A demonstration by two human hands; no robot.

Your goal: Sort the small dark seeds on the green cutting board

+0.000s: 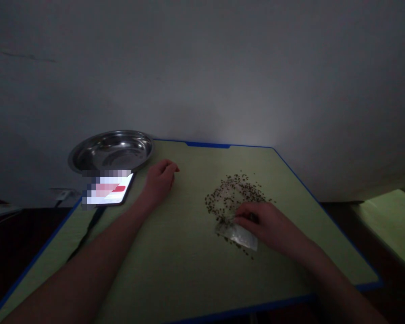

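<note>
Left arm is stretching up and inward from the lower left, forearm slanting over the tabletop [168, 270]. Left hand [159, 181] is resting near the middle left, wrist low, fingers curling under; that grip is loosely clenching. Right forearm is angling in from the lower right, with the right hand [263, 220] bending down, knuckles up, thumb and fingertips coming together at the upper end of a small clear bag [245, 238]. Can't tell whether the right grip is pinching the plastic or some bits. The bag is lying right of centre, just below the fingertips. Dark seed-like bits [222, 204] are spreading loosely beyond it, a few trailing along its near edge. Over on the left, a lit phone [121, 191] is lying beside the left wrist, screen partly pixelated; a dark strap [89, 231] is running down from it. A metal basin [121, 155] is sitting behind the phone, by the wall [202, 67].
</note>
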